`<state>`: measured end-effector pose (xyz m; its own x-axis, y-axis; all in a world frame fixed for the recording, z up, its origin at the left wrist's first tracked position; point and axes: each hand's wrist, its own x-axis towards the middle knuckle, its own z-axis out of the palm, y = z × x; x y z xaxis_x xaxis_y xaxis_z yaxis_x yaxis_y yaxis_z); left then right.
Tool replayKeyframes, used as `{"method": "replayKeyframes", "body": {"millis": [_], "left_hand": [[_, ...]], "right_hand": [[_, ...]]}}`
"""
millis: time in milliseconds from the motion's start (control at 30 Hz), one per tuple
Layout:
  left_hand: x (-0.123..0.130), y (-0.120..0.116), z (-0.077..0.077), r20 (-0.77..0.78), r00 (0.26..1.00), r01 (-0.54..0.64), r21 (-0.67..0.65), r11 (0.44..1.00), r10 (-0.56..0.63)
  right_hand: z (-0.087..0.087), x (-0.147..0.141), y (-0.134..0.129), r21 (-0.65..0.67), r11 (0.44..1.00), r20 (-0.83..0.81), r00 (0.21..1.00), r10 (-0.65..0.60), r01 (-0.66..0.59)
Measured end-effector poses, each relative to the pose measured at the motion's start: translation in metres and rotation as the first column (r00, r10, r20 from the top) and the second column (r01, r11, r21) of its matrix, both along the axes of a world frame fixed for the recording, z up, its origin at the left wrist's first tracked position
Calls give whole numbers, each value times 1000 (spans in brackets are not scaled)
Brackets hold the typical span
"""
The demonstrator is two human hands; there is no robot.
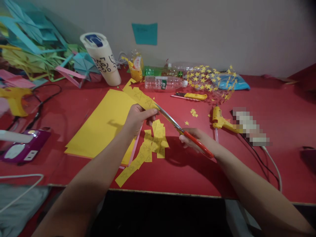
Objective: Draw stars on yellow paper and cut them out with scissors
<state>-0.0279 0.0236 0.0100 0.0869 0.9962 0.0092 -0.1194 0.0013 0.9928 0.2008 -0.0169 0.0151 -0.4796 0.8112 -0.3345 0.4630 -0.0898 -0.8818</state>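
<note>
Left hand pinches star-marked yellow strip, right hand grips scissors at its end. Small stars cut; marked pieces on tabletop still uncut.

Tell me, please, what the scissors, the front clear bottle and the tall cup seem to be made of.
Scissors: shiny grey blades suggest steel; smooth red handles look like glossy plastic.
Front clear bottle: probably thin plastic, see-through with ridged walls.
Tall cup: pale, smooth body, coated metal or plastic; I cannot tell which.
</note>
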Motion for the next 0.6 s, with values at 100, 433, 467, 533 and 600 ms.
{"method": "replayKeyframes", "body": {"millis": [100,433,467,533,600], "left_hand": [[-2,1,0,-33,999,0,-10,1000,0],[-1,1,0,-39,999,-10,-29,1000,9],[-1,1,0,-33,999,-11,-29,1000,10],[-2,1,0,-23,1000,-9,-33,999,9],[-3,1,0,-20,1000,-4,-40,999,4]], "right_hand": [[1,0,1,3,1000,16,1000,16,-16],[-4,2,1,43,999,35,999,31,-32],[-4,2,1,45,998,31,999,33,-35],[-4,2,1,41,999,25,999,35,-36],[-4,2,1,35,999,19,999,35,-36]]}}
